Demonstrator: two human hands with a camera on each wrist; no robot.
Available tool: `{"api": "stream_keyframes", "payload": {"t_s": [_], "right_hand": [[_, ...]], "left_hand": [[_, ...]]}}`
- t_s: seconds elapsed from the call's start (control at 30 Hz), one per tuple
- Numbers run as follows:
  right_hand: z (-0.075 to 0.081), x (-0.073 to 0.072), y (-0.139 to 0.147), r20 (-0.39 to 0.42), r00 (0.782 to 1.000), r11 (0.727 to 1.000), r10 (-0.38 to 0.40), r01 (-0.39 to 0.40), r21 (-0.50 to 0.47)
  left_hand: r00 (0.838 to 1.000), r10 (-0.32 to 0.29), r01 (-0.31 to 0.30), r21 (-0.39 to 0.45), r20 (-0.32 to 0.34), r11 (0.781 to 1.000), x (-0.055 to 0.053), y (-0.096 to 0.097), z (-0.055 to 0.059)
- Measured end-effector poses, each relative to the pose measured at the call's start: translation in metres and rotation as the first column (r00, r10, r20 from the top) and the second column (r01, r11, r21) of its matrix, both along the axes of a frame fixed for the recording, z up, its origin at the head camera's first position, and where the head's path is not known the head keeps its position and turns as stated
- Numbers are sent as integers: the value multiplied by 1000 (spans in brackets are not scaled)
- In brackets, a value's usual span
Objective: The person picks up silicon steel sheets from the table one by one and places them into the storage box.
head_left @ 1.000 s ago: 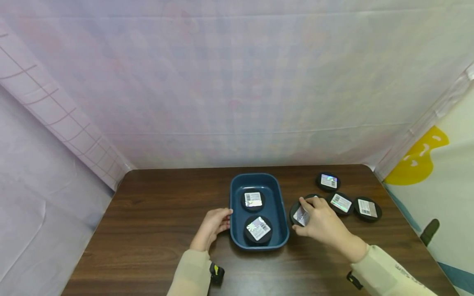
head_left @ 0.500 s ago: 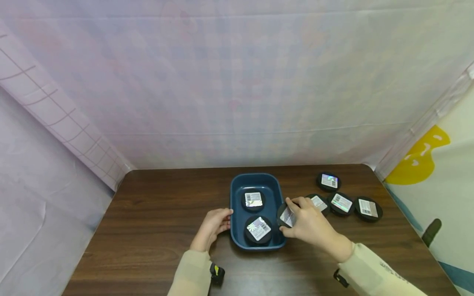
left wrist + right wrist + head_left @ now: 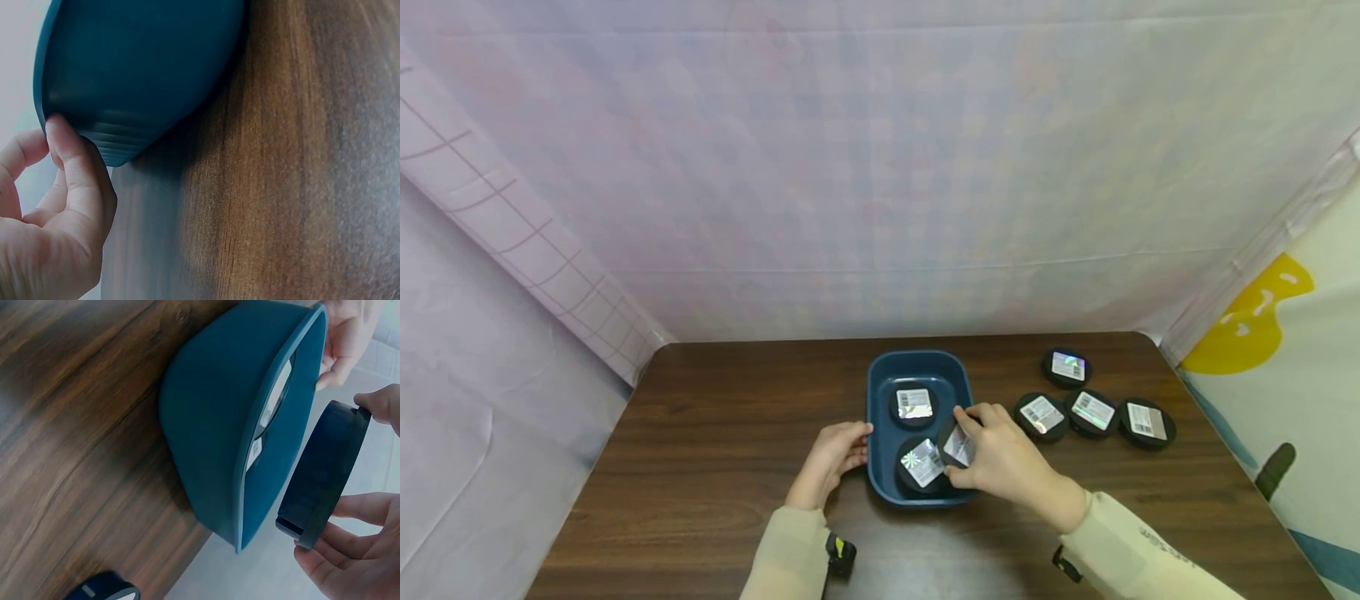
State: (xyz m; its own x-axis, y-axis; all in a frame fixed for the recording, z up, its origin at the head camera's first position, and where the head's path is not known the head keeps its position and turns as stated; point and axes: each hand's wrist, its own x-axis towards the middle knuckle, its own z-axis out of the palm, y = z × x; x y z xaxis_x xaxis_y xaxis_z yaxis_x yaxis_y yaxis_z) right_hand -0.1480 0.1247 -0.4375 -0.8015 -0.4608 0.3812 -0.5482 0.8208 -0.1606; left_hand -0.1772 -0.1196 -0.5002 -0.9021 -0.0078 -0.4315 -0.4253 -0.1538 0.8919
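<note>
A round black flat container (image 3: 957, 448) with a silver barcode label is held over the right side of a blue plastic bin (image 3: 919, 367). My right hand (image 3: 1003, 458) grips it by its edge, thumb and fingers on opposite sides. In the right wrist view this container (image 3: 324, 470) is tilted above the bin's rim. My left hand (image 3: 838, 454) pinches the bin's left rim, and the left wrist view shows thumb and fingers at that rim (image 3: 40, 81). Inside the bin lie two similar labelled containers, one farther back (image 3: 913, 405) and one nearer (image 3: 917, 467), partly overlapped by the held one.
Several more black containers lie on the brown wooden table (image 3: 722, 442) right of the bin: one at the back (image 3: 1066, 367), then a row with a left (image 3: 1042, 417), a middle (image 3: 1092, 413) and a right one (image 3: 1147, 423). A pale cloth wall (image 3: 880, 183) stands behind.
My right hand has carried the black container leftward from the table beside the bin to over the bin, uncovering another container on the table. The left hand stays at the rim.
</note>
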Motion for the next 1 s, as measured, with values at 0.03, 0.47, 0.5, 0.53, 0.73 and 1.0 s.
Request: {"api": "stream_keyframes", "payload": {"t_s": [0.03,0.47,0.5,0.53,0.73,1.0], "right_hand": [[0,0,-1,1,1000,1000,2,-2,-1],[-4,-1,-14,25,999,999,30,-29,-41],[-4,-1,-15,24,999,999,33,-32,-40],[-5,-1,-16,24,999,999,37,-36,-40],[-7,-2,-22,33,998,998,46,-45,-38],[-10,-3,-25,49,998,998,50,-49,-37]], "left_hand": [[1000,2,-2,-1,-1,1000,0,0,0],[1000,6,-6,0,20,1000,0,0,0],[1000,5,-5,0,18,1000,0,0,0],[1000,5,-5,1,17,1000,0,0,0],[1000,9,-9,6,17,1000,-1,0,-1],[1000,4,-4,4,12,1000,-1,0,0]]}}
